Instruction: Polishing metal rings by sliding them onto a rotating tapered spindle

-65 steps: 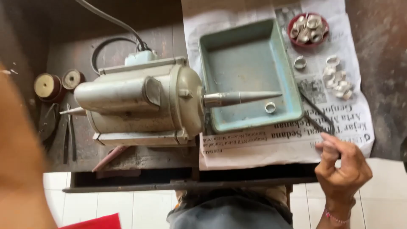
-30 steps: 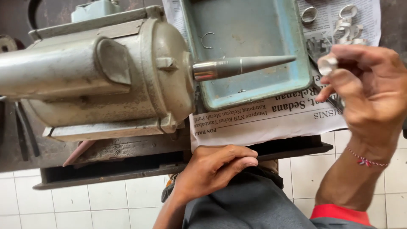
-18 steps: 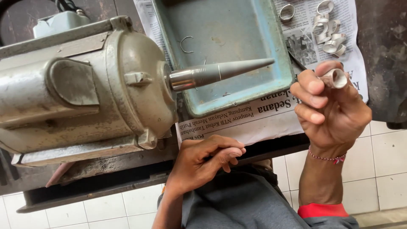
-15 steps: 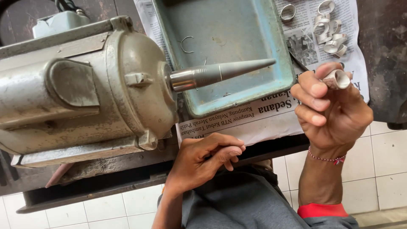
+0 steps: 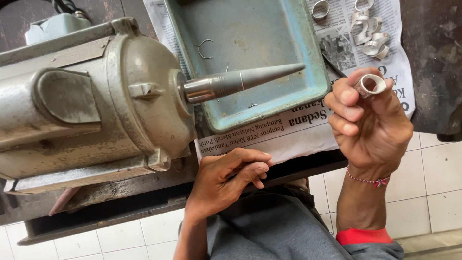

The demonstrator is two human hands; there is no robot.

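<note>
My right hand (image 5: 370, 120) holds a silver ring (image 5: 371, 85) pinched between thumb and fingertips, raised beside the right edge of the blue-green metal tray (image 5: 315, 72). A grey tapered spindle (image 5: 245, 79) sticks out of the big metal motor (image 5: 86, 101) and points right over the tray. My left hand (image 5: 226, 178) rests on the front edge of the workbench with its fingers curled and nothing in it, below the motor and the newspaper.
Several more silver rings (image 5: 368, 36) lie on the newspaper (image 5: 298, 130) at the back right. A thin wire loop (image 5: 206, 48) lies in the tray. White floor tiles (image 5: 442, 168) show below the bench, and my lap is between my arms.
The view has closed in on the motor and tray. My right hand brought the ring up from the newspaper's edge and turned it at the fingertips. My left hand came to rest on the bench edge.
</note>
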